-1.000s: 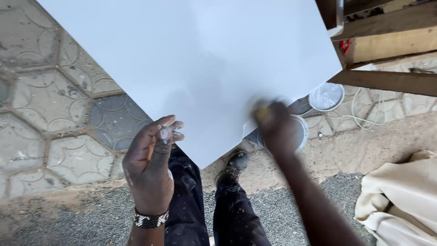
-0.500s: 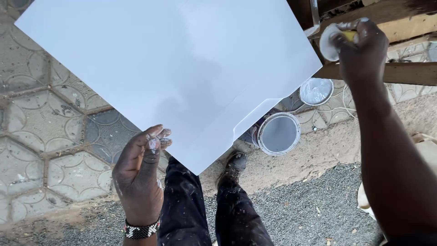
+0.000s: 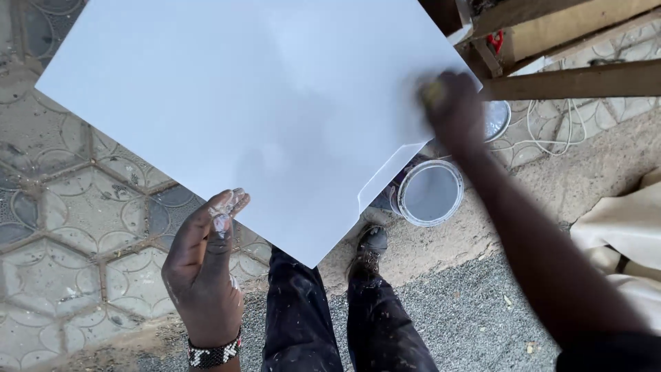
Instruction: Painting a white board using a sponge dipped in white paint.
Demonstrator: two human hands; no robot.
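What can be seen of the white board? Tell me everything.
The white board is a large flat panel, smooth and matt, seemingly painted. It lies tilted across the view, one corner pointing toward the legs. Its lower right edge has a stepped cut-out. The left hand touches its lower edge; the right hand, blurred, presses something yellowish near its right corner.

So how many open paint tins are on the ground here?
2. One tin sits just past the white board's notched edge, near the boot; the second tin lies beyond it, partly behind the right hand. The board could hide more.
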